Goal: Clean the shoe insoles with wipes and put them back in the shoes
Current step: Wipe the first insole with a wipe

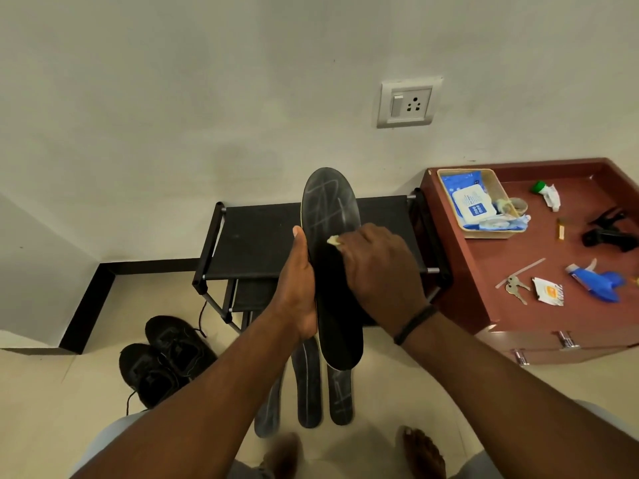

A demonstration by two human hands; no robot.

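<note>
Above the black rack [262, 243], your left hand [299, 288] is gripping 1 insole [333, 271] while your right hand [380, 261] is pinching a wipe [333, 240] against it.

Matt black insole [330, 216]; glossy reddish wooden cabinet [511, 257].

held insole [332, 216]: black, with pale grey scuffed lines near the toe
wipe [334, 240]: pale yellowish white
insoles on floor [307, 385]: dark grey, thin light lines
shoes [162, 357]: black, black laces
rack [256, 243]: black
cabinet surface [511, 250]: reddish brown
wipes pack [470, 202]: blue, white label
tray [498, 188]: beige
spray bottle [598, 281]: blue
wristband [415, 324]: black
</note>
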